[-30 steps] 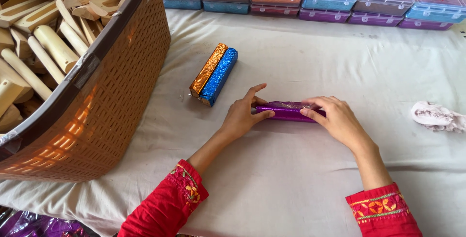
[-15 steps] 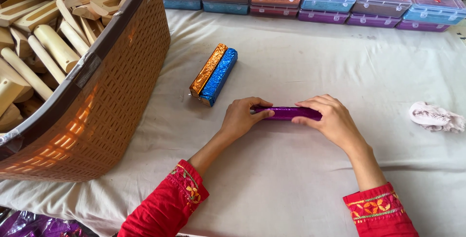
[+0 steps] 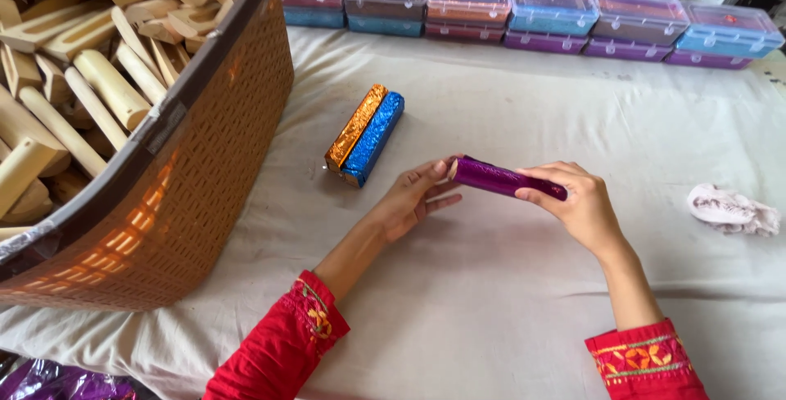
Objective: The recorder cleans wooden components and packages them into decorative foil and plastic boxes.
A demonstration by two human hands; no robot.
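A purple foil-wrapped stick (image 3: 495, 177) is held a little above the white cloth, tilted with its left end higher. My right hand (image 3: 577, 203) grips its right half from behind. My left hand (image 3: 413, 199) has its fingertips pressed against the stick's left end. To the left, an orange foil-wrapped stick (image 3: 354, 126) and a blue one (image 3: 374, 137) lie side by side on the cloth, touching each other.
A large brown woven basket (image 3: 205, 154) full of bare wooden sticks (image 3: 90, 81) fills the left side. A row of clear plastic boxes with coloured contents (image 3: 524, 15) lines the far edge. A crumpled white rag (image 3: 731, 209) lies at the right.
The purple stick has been lifted off the cloth and tilted. My left hand has shifted from gripping its side to pressing on its left end.
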